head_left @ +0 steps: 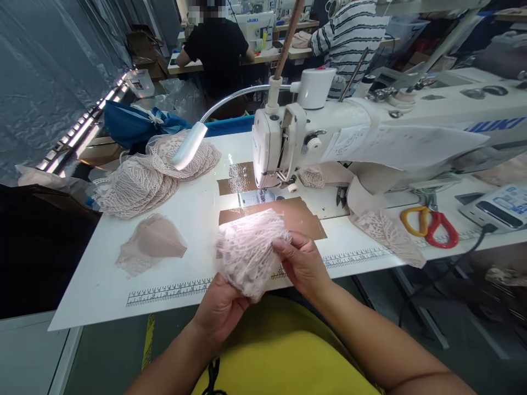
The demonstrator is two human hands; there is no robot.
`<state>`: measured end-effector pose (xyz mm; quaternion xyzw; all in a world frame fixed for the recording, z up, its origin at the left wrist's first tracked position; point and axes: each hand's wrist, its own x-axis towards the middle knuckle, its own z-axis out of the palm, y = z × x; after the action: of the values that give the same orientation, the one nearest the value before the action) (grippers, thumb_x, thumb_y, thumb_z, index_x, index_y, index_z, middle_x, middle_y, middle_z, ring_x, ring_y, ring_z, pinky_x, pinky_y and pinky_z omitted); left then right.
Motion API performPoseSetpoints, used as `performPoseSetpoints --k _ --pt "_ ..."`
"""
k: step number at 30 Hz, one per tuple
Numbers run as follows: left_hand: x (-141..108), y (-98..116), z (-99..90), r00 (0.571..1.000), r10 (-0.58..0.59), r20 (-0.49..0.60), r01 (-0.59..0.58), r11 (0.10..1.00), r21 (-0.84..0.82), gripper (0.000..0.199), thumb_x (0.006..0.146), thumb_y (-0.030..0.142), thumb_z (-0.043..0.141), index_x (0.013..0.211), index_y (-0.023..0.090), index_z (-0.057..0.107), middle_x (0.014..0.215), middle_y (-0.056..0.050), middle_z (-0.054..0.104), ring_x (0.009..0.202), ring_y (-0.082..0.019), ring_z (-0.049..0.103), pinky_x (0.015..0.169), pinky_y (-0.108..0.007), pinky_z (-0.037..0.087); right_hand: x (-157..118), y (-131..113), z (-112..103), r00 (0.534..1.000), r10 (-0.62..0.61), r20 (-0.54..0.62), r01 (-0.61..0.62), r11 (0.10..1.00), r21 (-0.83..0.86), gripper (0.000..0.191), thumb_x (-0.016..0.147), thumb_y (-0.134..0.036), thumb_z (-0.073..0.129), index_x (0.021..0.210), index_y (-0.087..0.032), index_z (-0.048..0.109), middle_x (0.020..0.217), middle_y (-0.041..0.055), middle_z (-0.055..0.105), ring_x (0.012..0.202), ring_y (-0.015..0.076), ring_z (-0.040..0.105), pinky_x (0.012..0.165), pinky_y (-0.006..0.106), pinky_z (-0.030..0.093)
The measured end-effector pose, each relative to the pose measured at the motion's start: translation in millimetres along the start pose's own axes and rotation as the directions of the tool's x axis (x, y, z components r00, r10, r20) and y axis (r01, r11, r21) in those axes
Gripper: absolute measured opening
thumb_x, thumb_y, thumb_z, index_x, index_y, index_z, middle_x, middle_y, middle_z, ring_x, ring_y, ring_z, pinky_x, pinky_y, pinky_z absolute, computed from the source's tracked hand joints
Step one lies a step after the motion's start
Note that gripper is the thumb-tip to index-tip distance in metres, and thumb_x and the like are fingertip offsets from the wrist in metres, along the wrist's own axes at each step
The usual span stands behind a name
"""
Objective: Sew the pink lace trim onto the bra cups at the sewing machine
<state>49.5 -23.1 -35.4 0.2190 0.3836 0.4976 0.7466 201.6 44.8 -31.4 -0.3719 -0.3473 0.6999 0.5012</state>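
Observation:
A pale pink lace piece [251,252] is held between both hands at the table's front edge, before the sewing machine [272,142]. My left hand [224,307] grips its lower edge from below, fingers partly hidden under the lace. At its right edge, my right hand [302,260] pinches the lace between thumb and fingers. A single beige cup piece [154,244] lies flat on the table to the left. Behind it are stacks of lace pieces [138,184]. Another lace piece [387,230] hangs over the front edge at the right.
Scissors with yellow and red handles [440,229] lie at the right, beside a white control box [500,206]. A lamp [190,145] on a bent neck reaches over the lace stacks. Printed rulers [168,292] run along the white table's [90,274] front edge. Two people sit behind.

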Motion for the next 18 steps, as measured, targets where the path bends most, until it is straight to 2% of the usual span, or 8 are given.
performPoseSetpoints --k 3,4,5,6,8,10,13,18 --pt "-15 15 -18.9 0.939 -0.077 0.336 0.024 0.987 0.159 0.033 0.075 0.022 0.071 0.048 0.016 0.053 0.047 0.0 0.05 0.048 -0.011 0.05 0.05 -0.023 0.041 6 -13 -7 0.998 -0.016 -0.065 0.019 0.999 0.047 0.027 0.06 -0.038 0.084 0.073 -0.02 0.069 0.071 -0.0004 0.066 0.064 0.015 0.058 0.066 0.029 0.05" --pt "-20 23 -24.4 0.899 -0.102 0.426 -0.018 0.963 0.268 0.032 0.078 0.024 0.069 0.051 0.016 0.055 0.053 -0.002 0.055 0.052 -0.013 0.054 0.053 -0.026 0.044 7 -17 -8 1.0 0.011 -0.019 -0.011 1.0 0.003 0.027 0.06 -0.037 0.084 0.073 -0.019 0.068 0.072 -0.0002 0.066 0.065 0.015 0.059 0.065 0.029 0.05" --pt "-24 33 -28.4 0.892 -0.061 0.448 -0.12 0.923 0.366 0.022 0.081 0.026 0.066 0.061 0.017 0.063 0.065 -0.005 0.062 0.062 -0.015 0.058 0.062 -0.028 0.048 6 -20 -9 0.997 0.047 0.059 -0.043 0.997 -0.068 0.027 0.06 -0.035 0.084 0.072 -0.019 0.067 0.072 0.0 0.066 0.064 0.0149 0.059 0.064 0.029 0.05" --pt "-27 43 -30.8 0.91 0.044 0.411 -0.246 0.857 0.452 0.007 0.082 0.026 0.066 0.079 0.02 0.068 0.083 -0.007 0.066 0.078 -0.018 0.062 0.074 -0.031 0.05 4 -22 -8 0.984 0.08 0.156 -0.056 0.986 -0.156 0.025 0.062 -0.033 0.083 0.072 -0.018 0.066 0.072 0.0001 0.065 0.064 0.0146 0.059 0.062 0.028 0.049" --pt "-27 60 -30.9 0.923 0.233 0.305 -0.381 0.659 0.649 0.047 0.074 0.027 0.075 0.119 0.027 0.061 0.125 -0.008 0.058 0.116 -0.026 0.052 0.1 -0.036 0.041 -1 -22 -4 0.927 0.121 0.355 -0.006 0.951 -0.308 0.021 0.068 -0.03 0.08 0.074 -0.017 0.065 0.074 0.0003 0.064 0.067 0.014 0.059 0.062 0.026 0.049" --pt "-21 69 -27.2 0.933 0.269 0.24 -0.35 0.513 0.784 0.072 0.07 0.027 0.08 0.134 0.03 0.048 0.139 -0.006 0.049 0.128 -0.028 0.043 0.106 -0.035 0.036 -6 -21 1 0.862 0.121 0.493 0.082 0.925 -0.37 0.016 0.074 -0.028 0.074 0.078 -0.016 0.065 0.076 -0.0001 0.063 0.069 0.0128 0.058 0.064 0.024 0.048" --pt "-12 66 -21.4 0.953 0.172 0.249 -0.303 0.502 0.81 0.049 0.081 0.028 0.07 0.127 0.026 0.054 0.123 -0.005 0.061 0.112 -0.023 0.056 0.094 -0.03 0.045 -10 -17 6 0.836 0.096 0.54 0.166 0.894 -0.416 0.012 0.081 -0.027 0.068 0.078 -0.016 0.064 0.075 -0.0008 0.063 0.067 0.011 0.056 0.064 0.023 0.045" --pt "-11 54 -17.4 0.938 0.149 0.312 -0.344 0.497 0.797 0.022 0.089 0.027 0.059 0.11 0.02 0.061 0.096 -0.002 0.066 0.084 -0.016 0.06 0.075 -0.025 0.047 -9 -14 6 0.888 -0.026 0.459 0.267 0.841 -0.47 0.021 0.084 -0.03 0.063 0.068 -0.017 0.058 0.08 0.0029 0.064 0.073 0.014 0.057 0.066 0.025 0.045"
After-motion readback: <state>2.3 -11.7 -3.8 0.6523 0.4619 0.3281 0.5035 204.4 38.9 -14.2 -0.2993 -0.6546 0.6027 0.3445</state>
